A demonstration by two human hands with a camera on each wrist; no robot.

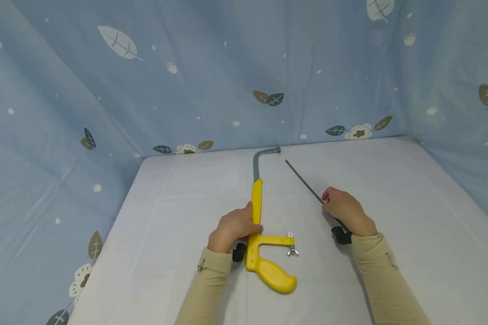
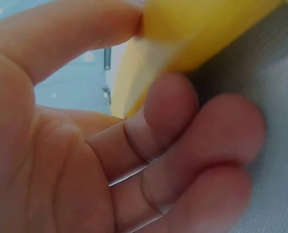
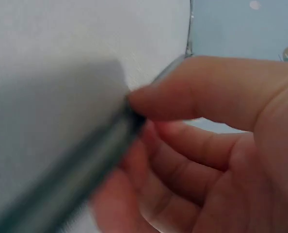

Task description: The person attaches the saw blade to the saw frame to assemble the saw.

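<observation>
A hacksaw frame [image 1: 255, 203] with a yellow body, yellow handle [image 1: 275, 275] and grey curved front arm lies lengthwise on the white table. The left hand [image 1: 235, 225] grips its yellow bar from the left, thumb and fingers on either side; the left wrist view shows the yellow bar [image 2: 183, 34] at the fingertips. Between thumb and fingers the right hand [image 1: 347, 210] pinches a thin dark blade [image 1: 305, 183], held slantwise to the right of the frame. In the right wrist view the blurred blade [image 3: 71, 179] runs from the fingertips [image 3: 149, 104].
A wing nut [image 1: 293, 251] sits on the frame's short yellow arm. Blue curtain cloth [image 1: 227, 67] with leaf and flower prints hangs behind and on both sides of the white table [image 1: 179, 203]. A black wrist device [image 1: 340, 235] is near the right sleeve.
</observation>
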